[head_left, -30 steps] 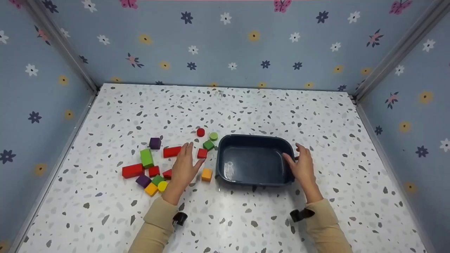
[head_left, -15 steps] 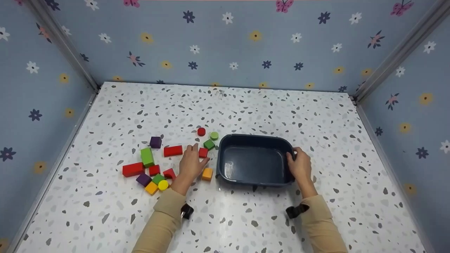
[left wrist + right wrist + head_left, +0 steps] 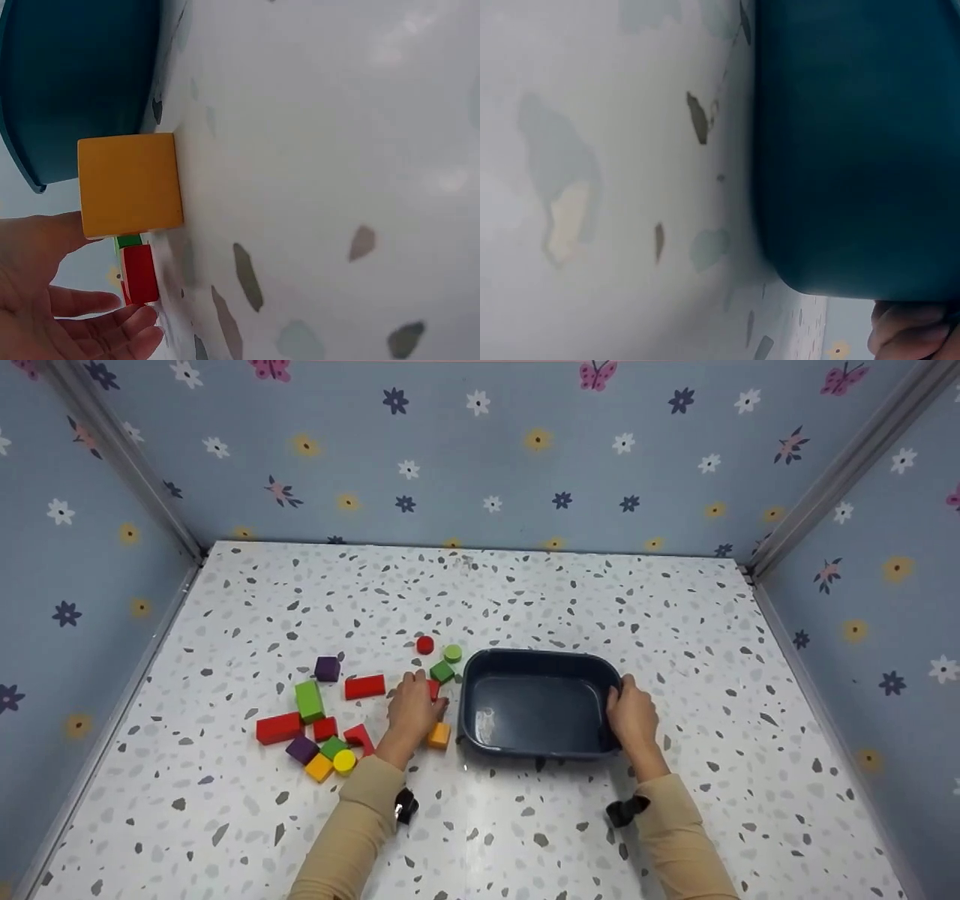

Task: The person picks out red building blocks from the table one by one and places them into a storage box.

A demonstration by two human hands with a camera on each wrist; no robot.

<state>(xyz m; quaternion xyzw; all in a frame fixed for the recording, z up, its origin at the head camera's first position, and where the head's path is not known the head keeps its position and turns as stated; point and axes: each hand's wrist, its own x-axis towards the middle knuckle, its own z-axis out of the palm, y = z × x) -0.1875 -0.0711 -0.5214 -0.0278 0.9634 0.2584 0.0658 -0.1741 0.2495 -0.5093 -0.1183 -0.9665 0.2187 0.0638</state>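
Gripping a navy tub (image 3: 536, 712) at 3 o'clock, our right hand (image 3: 634, 718) anchors it; our left hand (image 3: 412, 711) parts thumb and fingers beside a red cube (image 3: 142, 274) at the tub's 9; contact, we cannot tell. We'd best pinch squarely, clearing the orange cube (image 3: 130, 185) at 8. We count one tub, six red blocks (image 3: 364, 687), four green blocks (image 3: 309, 702), two purple cubes (image 3: 327, 669), two orange cubes (image 3: 319, 768), one yellow cylinder (image 3: 344, 762).

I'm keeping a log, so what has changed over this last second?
The left grip moved rightward to the red cube nearest the tub, now partly covering it in the head view. The right grip moved slightly left and closed on the right rim of the dark blue tub. The tub and other blocks stayed put.
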